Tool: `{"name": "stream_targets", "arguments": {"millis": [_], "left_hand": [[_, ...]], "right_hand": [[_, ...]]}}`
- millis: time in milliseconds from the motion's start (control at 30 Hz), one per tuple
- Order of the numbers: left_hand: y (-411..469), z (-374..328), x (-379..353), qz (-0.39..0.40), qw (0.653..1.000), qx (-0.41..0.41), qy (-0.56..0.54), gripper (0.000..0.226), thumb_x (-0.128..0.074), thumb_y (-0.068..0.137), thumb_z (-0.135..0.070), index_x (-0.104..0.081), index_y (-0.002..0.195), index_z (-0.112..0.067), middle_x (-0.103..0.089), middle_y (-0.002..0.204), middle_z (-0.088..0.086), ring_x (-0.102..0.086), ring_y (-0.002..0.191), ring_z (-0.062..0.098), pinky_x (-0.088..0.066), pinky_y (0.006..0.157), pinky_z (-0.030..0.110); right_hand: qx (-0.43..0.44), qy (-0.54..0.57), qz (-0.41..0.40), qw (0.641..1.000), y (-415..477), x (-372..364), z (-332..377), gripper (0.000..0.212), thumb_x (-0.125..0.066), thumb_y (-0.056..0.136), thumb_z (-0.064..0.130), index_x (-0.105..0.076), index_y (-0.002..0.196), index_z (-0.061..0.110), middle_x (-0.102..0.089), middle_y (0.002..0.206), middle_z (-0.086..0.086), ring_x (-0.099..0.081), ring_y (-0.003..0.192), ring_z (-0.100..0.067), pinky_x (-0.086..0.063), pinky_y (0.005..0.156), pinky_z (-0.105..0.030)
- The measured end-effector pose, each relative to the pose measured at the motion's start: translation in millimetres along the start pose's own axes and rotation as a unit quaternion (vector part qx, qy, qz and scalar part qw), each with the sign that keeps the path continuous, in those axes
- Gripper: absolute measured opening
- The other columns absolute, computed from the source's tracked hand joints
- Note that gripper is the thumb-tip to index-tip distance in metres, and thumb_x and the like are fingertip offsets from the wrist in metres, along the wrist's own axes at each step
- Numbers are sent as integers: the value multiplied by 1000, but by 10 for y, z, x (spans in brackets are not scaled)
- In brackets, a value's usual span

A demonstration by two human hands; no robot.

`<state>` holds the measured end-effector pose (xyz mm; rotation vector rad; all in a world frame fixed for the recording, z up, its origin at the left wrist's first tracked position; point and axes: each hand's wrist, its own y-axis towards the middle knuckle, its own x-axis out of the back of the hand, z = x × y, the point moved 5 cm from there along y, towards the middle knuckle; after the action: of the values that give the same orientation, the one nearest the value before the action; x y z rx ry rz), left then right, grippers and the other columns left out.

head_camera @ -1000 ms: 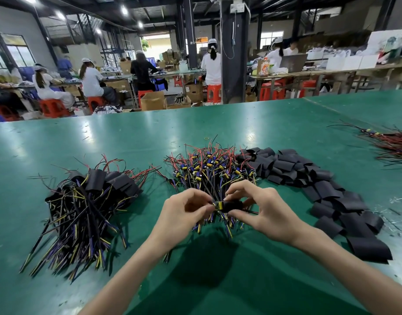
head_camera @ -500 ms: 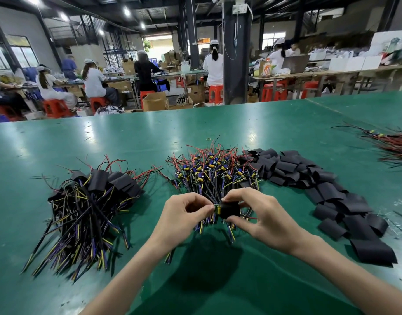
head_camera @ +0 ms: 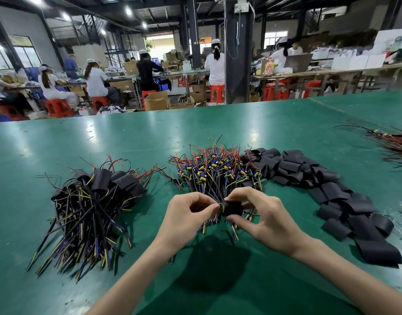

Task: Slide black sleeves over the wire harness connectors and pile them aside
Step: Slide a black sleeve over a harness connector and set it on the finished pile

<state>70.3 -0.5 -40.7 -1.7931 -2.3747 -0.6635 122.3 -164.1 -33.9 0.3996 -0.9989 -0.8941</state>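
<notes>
1. Head view, closest in: the left hand (head_camera: 186,214) pinches one harness by its connector (head_camera: 221,206). The right hand (head_camera: 263,219) grips a black sleeve (head_camera: 231,208), partly over that connector, just above the worktop (head_camera: 127,137).
2. Push it skewed and the sleeve could snag or fold on a wire.
3. Just behind, the unsleeved harnesses (head_camera: 218,171) touch the loose sleeves (head_camera: 320,178). Trailing wires might tangle there.
4. Off left, the finished pile (head_camera: 93,201) waits.
</notes>
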Motion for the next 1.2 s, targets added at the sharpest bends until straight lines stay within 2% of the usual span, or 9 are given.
{"name": "stream_targets", "arguments": {"millis": [167, 333, 533, 633, 733, 800, 900, 1067, 1200], "left_hand": [[-6, -41, 7, -1, 1000, -14, 2, 11, -74, 81, -13, -73, 72, -21, -66, 64, 12, -48, 55, 12, -40, 54, 26], [-11, -10, -26, 13, 1000, 12, 9, 11, -73, 81, -8, -73, 72, -14, -58, 51, -8, -41, 47, 4, -33, 49, 16], [-12, 1, -43, 3, 1000, 18, 22, 8, -73, 82, -9, -71, 75, -13, -60, 52, -10, -44, 48, 4, -35, 50, 15], [-17, -23, -25, -13, 999, 15, 31, 9, -73, 82, -10, -67, 81, -16, -67, 63, -5, -55, 55, 4, -42, 56, 16], [24, -106, 177, -94, 991, -26, 90, 15, -73, 81, -8, -62, 80, -20, -68, 67, -6, -59, 60, 6, -46, 60, 17], [49, -225, 457, -190, 964, -93, 163, 14, -71, 83, -5, -62, 83, -16, -67, 72, -4, -59, 62, 8, -45, 64, 13], [61, -308, 957, -331, 878, -145, 313, 11, -62, 87, 2, -65, 97, -1, -69, 84, 13, -54, 66, 17, -41, 70, 18], [40, -21, 1587, -424, 801, -6, 422, 27, -49, 90, 7, -60, 114, 8, -63, 98, 32, -58, 86, 42, -48, 77, 49], [20, 218, 1817, -417, 784, 102, 448, 30, -50, 87, 0, -63, 114, 4, -62, 103, 33, -51, 99, 46, -42, 86, 51]], "right_hand": [[-43, 63, 1, 997, 14, 15, -35, 37, -77, 76, 5, -56, 105, 14, -69, 97, 6, -65, 94, -2, -49, 81, -13], [19, -21, 13, 1000, -21, -34, 33, 34, -74, 78, 12, -59, 109, 12, -63, 97, 2, -61, 89, -13, -52, 78, -32], [35, -41, 15, 998, -34, -49, 25, 32, -72, 81, 16, -58, 110, 13, -61, 97, 2, -59, 89, -14, -51, 78, -34], [35, -51, 11, 998, -28, -37, 39, 36, -71, 82, 18, -57, 115, 11, -62, 104, 1, -59, 97, -13, -48, 85, -31], [42, -107, -4, 993, -1, 6, 49, 39, -67, 85, 23, -55, 119, 9, -58, 122, 0, -53, 115, -13, -41, 99, -29], [23, -142, -32, 989, 19, 72, 15, 37, -64, 86, 24, -55, 118, 7, -57, 125, -1, -51, 118, -16, -39, 102, -32], [-28, -185, -80, 979, 26, 183, -98, 33, -62, 87, 21, -56, 116, 7, -58, 119, -4, -51, 113, -18, -38, 99, -33], [-146, -235, -77, 958, 5, 259, -384, 30, -65, 85, 10, -57, 114, 6, -60, 112, -7, -52, 106, -27, -43, 94, -42], [-201, -241, -42, 948, -40, 233, -526, 20, -58, 90, 13, -60, 110, 8, -62, 108, -6, -52, 104, -26, -42, 91, -42]]}}
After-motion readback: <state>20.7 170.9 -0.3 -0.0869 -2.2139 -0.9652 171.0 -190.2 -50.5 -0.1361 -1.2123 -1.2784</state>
